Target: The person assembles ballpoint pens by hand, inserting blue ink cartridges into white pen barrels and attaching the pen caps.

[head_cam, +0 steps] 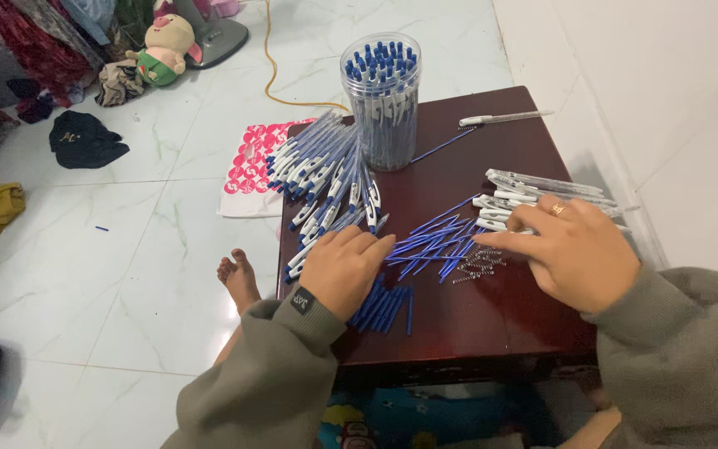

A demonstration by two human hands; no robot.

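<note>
— Fingers of our right hand (pixel 579 254) curl down, tips touching the empty white plastic pen barrels (pixel 542 193) at the right edge of the dark red wooden table (pixel 492 316); can't tell if one is actually pinched.

— Left hand (pixel 344 268)?

— Flat, fingers loosely spread over the thin blue ink refills (pixel 430 241) and blue pen end pieces (pixel 384 306); grips nothing we see. Refills look light, bendy, prone to rolling; we judge mid-shaft best.

— Around?

— Tiny metal springs (pixel 479 262) between both hands, assembled white-and-blue pens (pixel 322 170) piled left, clear plastic jar of pens (pixel 382 100) behind. Springs could scatter.
</note>
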